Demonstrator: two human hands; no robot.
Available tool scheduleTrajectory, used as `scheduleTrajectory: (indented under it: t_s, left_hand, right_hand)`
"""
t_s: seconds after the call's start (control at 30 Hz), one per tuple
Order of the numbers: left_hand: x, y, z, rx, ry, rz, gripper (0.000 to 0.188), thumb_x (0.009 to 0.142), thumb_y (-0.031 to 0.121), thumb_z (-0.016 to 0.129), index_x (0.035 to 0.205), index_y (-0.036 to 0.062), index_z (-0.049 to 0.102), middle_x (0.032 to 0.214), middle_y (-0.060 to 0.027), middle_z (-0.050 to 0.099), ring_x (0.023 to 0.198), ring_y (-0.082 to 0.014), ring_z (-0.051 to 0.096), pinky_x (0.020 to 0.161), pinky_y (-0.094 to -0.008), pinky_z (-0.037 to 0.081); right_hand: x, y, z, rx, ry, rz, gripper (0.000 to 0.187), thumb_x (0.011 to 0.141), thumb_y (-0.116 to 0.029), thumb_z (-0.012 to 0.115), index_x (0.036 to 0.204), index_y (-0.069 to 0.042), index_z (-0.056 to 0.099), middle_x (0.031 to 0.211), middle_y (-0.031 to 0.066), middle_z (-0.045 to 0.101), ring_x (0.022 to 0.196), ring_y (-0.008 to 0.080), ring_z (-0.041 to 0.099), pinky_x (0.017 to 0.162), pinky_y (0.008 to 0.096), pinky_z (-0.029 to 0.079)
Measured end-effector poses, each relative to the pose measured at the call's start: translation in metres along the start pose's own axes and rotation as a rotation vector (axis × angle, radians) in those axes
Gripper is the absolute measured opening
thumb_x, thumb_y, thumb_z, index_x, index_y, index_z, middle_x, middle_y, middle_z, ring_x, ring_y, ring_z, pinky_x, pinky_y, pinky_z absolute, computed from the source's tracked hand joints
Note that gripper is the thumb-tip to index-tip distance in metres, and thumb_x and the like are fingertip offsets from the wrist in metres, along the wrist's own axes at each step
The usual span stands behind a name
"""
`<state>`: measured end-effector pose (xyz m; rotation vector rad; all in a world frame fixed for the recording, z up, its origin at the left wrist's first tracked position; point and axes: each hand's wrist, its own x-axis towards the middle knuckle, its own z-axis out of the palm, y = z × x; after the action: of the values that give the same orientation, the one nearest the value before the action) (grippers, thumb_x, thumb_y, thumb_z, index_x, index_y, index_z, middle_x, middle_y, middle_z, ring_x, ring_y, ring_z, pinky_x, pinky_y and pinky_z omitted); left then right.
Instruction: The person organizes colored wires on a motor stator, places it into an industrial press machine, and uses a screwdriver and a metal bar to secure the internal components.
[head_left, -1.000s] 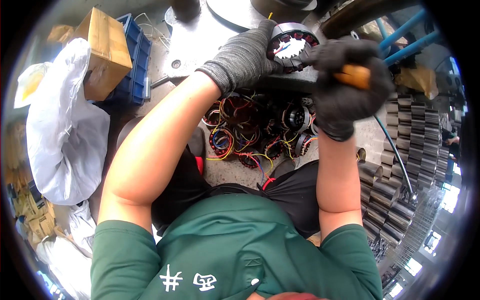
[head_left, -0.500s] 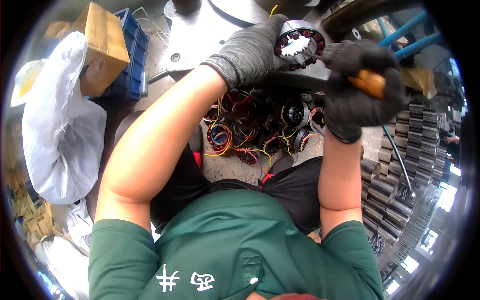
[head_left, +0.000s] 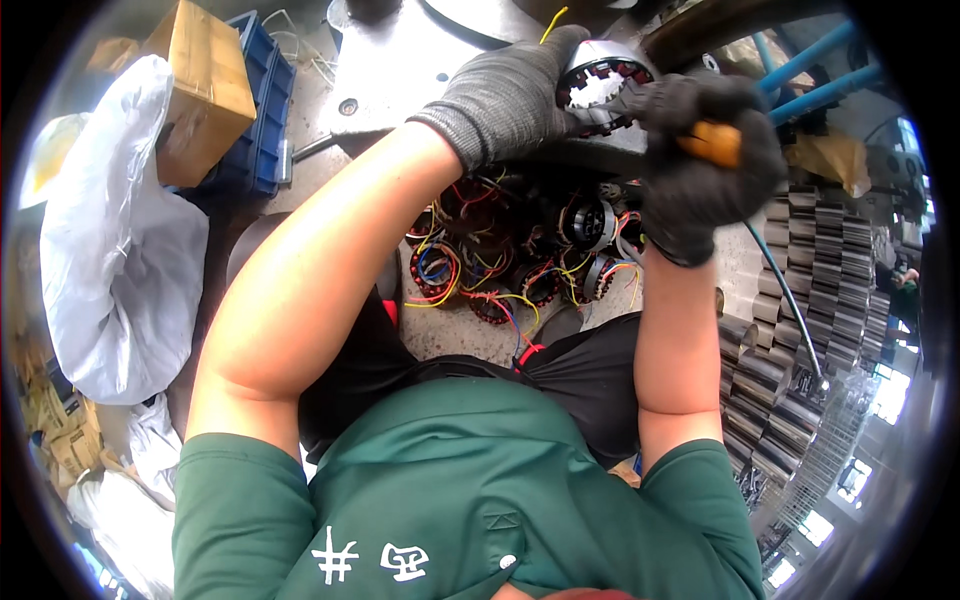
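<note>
In a dark knitted glove, my left hand [head_left: 505, 100] is closed round the near left side of a motor stator [head_left: 612, 52], a metal ring with dark red slots along its inner rim. The stator is tilted up at the near edge of a metal table [head_left: 385, 85]. My right hand [head_left: 705, 185], in a dark glove, is wrapped round the orange handle [head_left: 715, 145] of a hand tool. Its fingers are right against the stator's right side. The tool's working end is hidden, so its exact kind does not show. A yellow wire [head_left: 553, 25] sticks up behind my left hand.
Below the table, several stators with coloured wires [head_left: 435, 270] lie on the floor between my legs. To the right are stacked metal cylinders [head_left: 800, 270]. A cardboard box [head_left: 205, 90], a blue crate [head_left: 268, 110] and a white sack [head_left: 120, 260] stand at left.
My right hand has moved left with the orange-handled tool, closer to the stator. The stator and my left hand have shifted slightly to the right.
</note>
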<state>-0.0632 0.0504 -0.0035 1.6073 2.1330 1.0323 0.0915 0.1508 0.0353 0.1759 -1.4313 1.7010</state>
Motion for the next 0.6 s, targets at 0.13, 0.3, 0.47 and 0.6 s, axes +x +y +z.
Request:
scheduleTrajectory:
  t_s: [0.13, 0.3, 0.47, 0.6]
  left_hand:
    - [-0.005, 0.004, -0.007, 0.013, -0.032, 0.004, 0.085, 0.081, 0.045, 0.082, 0.148, 0.0074, 0.045, 0.112, -0.0223, 0.073, 0.108, -0.0382, 0.07, 0.095, -0.0473, 0.055]
    - [-0.006, 0.006, -0.012, -0.024, -0.061, -0.022, 0.084, 0.081, 0.043, 0.082, 0.148, 0.0081, 0.045, 0.113, -0.0221, 0.073, 0.109, -0.0376, 0.07, 0.096, -0.0471, 0.055]
    - [-0.007, 0.027, -0.042, -0.214, -0.166, -0.035, 0.101, 0.078, 0.047, 0.086, 0.152, -0.0018, 0.038, 0.122, -0.0314, 0.066, 0.111, -0.0428, 0.067, 0.096, -0.0472, 0.053]
    - [-0.006, 0.021, -0.029, -0.145, -0.11, -0.056, 0.101, 0.076, 0.046, 0.087, 0.152, -0.0005, 0.039, 0.123, -0.0304, 0.065, 0.114, -0.0422, 0.066, 0.097, -0.0455, 0.053]
  right_hand:
    - [-0.011, 0.016, -0.01, -0.003, 0.052, 0.028, 0.026, 0.098, -0.026, 0.055, 0.101, -0.001, 0.064, 0.07, 0.0128, 0.064, 0.056, 0.0211, 0.06, 0.051, 0.0333, 0.052]
    - [-0.009, 0.004, 0.003, 0.031, 0.075, 0.056, 0.024, 0.098, -0.024, 0.055, 0.098, -0.002, 0.065, 0.069, 0.0128, 0.064, 0.054, 0.0216, 0.059, 0.051, 0.0335, 0.052]
    - [-0.003, 0.006, -0.003, -0.035, 0.081, -0.016, 0.029, 0.099, -0.028, 0.052, 0.1, -0.002, 0.065, 0.07, 0.0133, 0.063, 0.054, 0.0214, 0.058, 0.051, 0.0342, 0.05]
    - [-0.002, 0.003, -0.006, -0.019, -0.005, -0.013, 0.03, 0.101, -0.027, 0.049, 0.102, -0.003, 0.065, 0.071, 0.0129, 0.063, 0.057, 0.0218, 0.061, 0.057, 0.0352, 0.054]
